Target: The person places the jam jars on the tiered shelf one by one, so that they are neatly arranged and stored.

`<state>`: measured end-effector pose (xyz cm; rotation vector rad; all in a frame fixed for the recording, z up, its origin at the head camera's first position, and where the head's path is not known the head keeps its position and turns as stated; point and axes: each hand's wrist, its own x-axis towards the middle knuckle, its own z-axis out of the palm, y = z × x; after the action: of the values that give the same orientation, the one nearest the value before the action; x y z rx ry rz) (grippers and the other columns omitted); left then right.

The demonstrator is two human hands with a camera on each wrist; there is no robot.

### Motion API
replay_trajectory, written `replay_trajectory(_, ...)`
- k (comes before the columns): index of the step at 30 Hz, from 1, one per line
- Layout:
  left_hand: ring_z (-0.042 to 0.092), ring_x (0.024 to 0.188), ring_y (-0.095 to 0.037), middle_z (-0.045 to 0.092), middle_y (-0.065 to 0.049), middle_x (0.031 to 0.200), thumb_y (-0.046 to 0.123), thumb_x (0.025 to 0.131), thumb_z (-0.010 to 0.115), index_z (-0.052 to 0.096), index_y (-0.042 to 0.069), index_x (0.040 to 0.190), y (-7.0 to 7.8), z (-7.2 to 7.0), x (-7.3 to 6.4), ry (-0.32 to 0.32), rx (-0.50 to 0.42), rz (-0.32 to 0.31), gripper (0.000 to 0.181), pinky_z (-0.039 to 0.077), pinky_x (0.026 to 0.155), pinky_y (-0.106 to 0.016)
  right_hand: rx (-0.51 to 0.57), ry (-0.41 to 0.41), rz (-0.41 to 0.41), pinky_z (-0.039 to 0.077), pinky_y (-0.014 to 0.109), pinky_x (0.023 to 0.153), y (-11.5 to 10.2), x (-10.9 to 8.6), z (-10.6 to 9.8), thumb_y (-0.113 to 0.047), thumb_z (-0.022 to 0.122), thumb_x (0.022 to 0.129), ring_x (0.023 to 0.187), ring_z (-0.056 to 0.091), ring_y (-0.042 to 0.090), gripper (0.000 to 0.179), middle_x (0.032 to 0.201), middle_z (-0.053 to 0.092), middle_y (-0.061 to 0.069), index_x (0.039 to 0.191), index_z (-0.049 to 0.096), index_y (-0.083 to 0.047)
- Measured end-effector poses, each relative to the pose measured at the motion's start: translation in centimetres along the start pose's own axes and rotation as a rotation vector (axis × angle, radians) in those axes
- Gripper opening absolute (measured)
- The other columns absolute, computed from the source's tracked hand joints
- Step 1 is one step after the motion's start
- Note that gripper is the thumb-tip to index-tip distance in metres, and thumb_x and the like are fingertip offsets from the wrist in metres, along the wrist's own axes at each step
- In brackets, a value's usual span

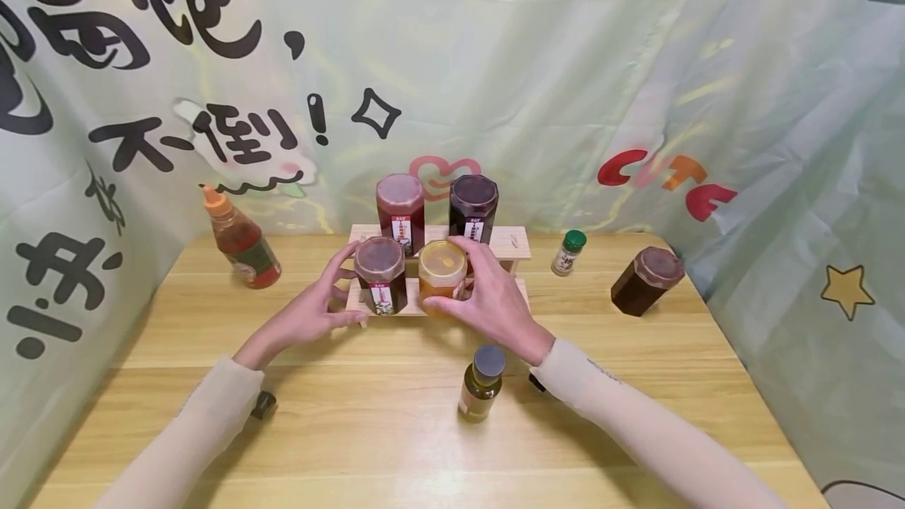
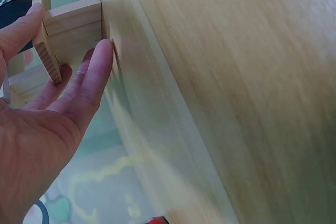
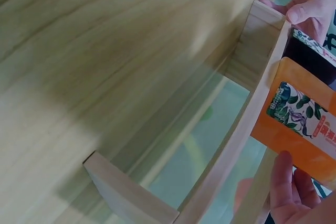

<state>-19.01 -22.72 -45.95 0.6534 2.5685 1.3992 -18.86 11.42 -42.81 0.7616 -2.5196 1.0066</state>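
Note:
In the head view, my right hand [image 1: 498,301] holds an amber jar [image 1: 433,289] with a yellow lid, thumb in front and fingers behind. That jar [image 3: 299,114] is over the lower step of a small two-step wooden rack [image 1: 512,243], right of a dark jar [image 1: 383,277]. My left hand [image 1: 311,313] grips the rack's left end. In the left wrist view, the thumb lies on the front edge of the wooden rack [image 2: 79,17] and the fingers curl round its end. A red jar [image 1: 401,214] and a dark purple jar [image 1: 474,206] stand on the upper step.
A squeeze sauce bottle [image 1: 247,250] with an orange cap stands left of the rack. To the right are a green-capped shaker [image 1: 567,254] and another dark jar [image 1: 645,283]. A small brown bottle [image 1: 479,389] stands in front, between the forearms. Printed cloth [image 1: 537,85] hangs behind the table.

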Motion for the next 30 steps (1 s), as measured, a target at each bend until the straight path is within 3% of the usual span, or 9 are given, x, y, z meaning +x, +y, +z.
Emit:
replay_trajectory(4, 0.065, 0.121, -0.052, 0.047, -0.032, 0.156, 0.012, 0.095, 0.088, 0.003, 0.033, 0.177, -0.11, 0.08, 0.01, -0.004, -0.005, 0.004, 0.119, 0.059, 0.093, -0.066, -0.026, -0.001, -0.016, 0.059, 0.04, 0.077, 0.02, 0.13, 0.07, -0.048, 0.1, 0.078, 0.104, 0.062, 0.023, 0.105, 0.138, 0.059, 0.012, 0.162, 0.044, -0.017)
replay_trajectory(9, 0.065, 0.121, -0.051, 0.047, -0.031, 0.156, 0.014, 0.096, 0.088, 0.003, 0.038, 0.176, -0.27, 0.09, 0.04, 0.0, 0.01, 0.0, 0.119, 0.058, 0.095, -0.067, -0.056, -0.01, -0.026, 0.057, 0.04, 0.072, 0.16, 0.42, 0.09, -0.049, 0.099, 0.079, 0.095, 0.059, 0.023, 0.104, 0.129, 0.06, 0.012, 0.163, 0.044, -0.02)
replay_trajectory(14, 0.065, 0.121, -0.051, 0.047, -0.031, 0.156, 0.014, 0.097, 0.087, 0.003, 0.038, 0.176, -0.3, 0.02, 0.08, 0.002, 0.016, -0.001, 0.118, 0.058, 0.094, -0.066, -0.1, 0.004, -0.037, 0.059, 0.042, 0.073, 0.22, 0.61, 0.06, -0.053, 0.098, 0.079, 0.095, 0.063, 0.022, 0.105, 0.128, 0.066, 0.014, 0.164, 0.045, -0.022)
replay_trajectory(21, 0.065, 0.121, -0.051, 0.046, -0.032, 0.157, 0.014, 0.096, 0.087, 0.003, 0.036, 0.176, -0.13, -0.11, 0.11, 0.0, 0.009, -0.005, 0.118, 0.059, 0.093, -0.065, -0.166, 0.023, -0.089, 0.057, 0.036, 0.064, 0.17, 0.7, -0.05, -0.055, 0.097, 0.081, 0.08, 0.063, 0.017, 0.104, 0.109, 0.069, 0.01, 0.165, 0.045, -0.021)
replay_trajectory(30, 0.066, 0.12, -0.051, 0.047, -0.031, 0.157, 0.014, 0.096, 0.088, 0.004, 0.037, 0.176, -0.3, -0.07, 0.11, 0.0, 0.001, -0.003, 0.118, 0.059, 0.093, -0.064, -0.182, 0.008, -0.109, 0.06, 0.039, 0.067, 0.07, 0.67, -0.26, -0.054, 0.095, 0.084, 0.081, 0.065, 0.019, 0.103, 0.113, 0.07, 0.011, 0.165, 0.044, -0.019)
